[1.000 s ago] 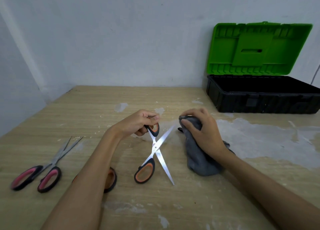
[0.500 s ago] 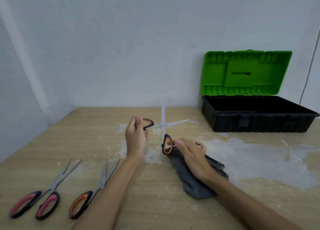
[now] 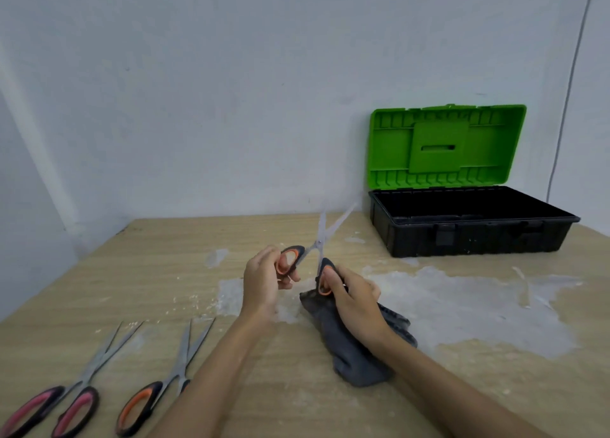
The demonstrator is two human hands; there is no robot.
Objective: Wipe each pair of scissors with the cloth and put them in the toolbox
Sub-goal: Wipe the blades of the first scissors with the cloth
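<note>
Scissors (image 3: 318, 242) raised; scuffed wooden table (image 3: 165, 272).

The wooden tabletop (image 3: 165, 272) bore an open green-lidded toolbox (image 3: 468, 233), a grey cloth (image 3: 350, 355), pink-handled scissors (image 3: 66, 401) and orange-handled scissors (image 3: 155, 394)

A bare workshop corner is showing here: a worn wooden tabletop (image 3: 165, 272), patched with white paint or plaster smears, is sitting against plain pale walls (image 3: 231, 90), and an open toolbox (image 3: 468, 236) with a green lid is standing far right.
</note>
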